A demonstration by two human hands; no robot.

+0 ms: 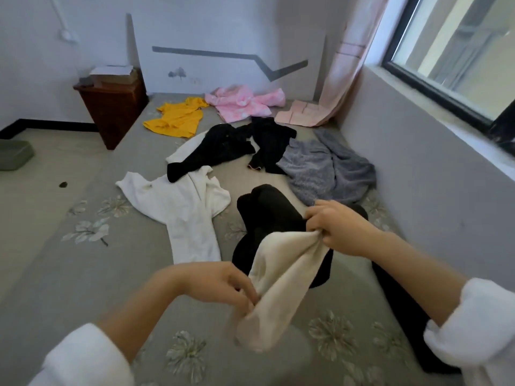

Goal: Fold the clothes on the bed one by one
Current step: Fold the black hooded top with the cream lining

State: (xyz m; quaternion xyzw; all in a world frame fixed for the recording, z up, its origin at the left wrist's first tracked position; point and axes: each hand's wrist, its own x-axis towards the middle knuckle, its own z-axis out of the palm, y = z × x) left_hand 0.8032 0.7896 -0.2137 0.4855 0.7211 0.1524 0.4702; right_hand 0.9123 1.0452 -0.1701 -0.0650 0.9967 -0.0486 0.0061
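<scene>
White wall (pixel 223 29) with a grey zigzag stripe (pixel 231 55) painted across it. Dark-framed window (pixel 457 51) on the right, daylight coming in. Pink curtain (pixel 342 73) bunched in the corner. Dark wood cabinet (pixel 114 110) at left with a box (pixel 117 76) on top. Green tub (pixel 14 154) on the beige floor (pixel 41 190).

free: bare bed (pixel 83 274) left | blocked: white garment (pixel 181 213), black garment (pixel 267 215) ahead | wall (pixel 418 190) right
</scene>
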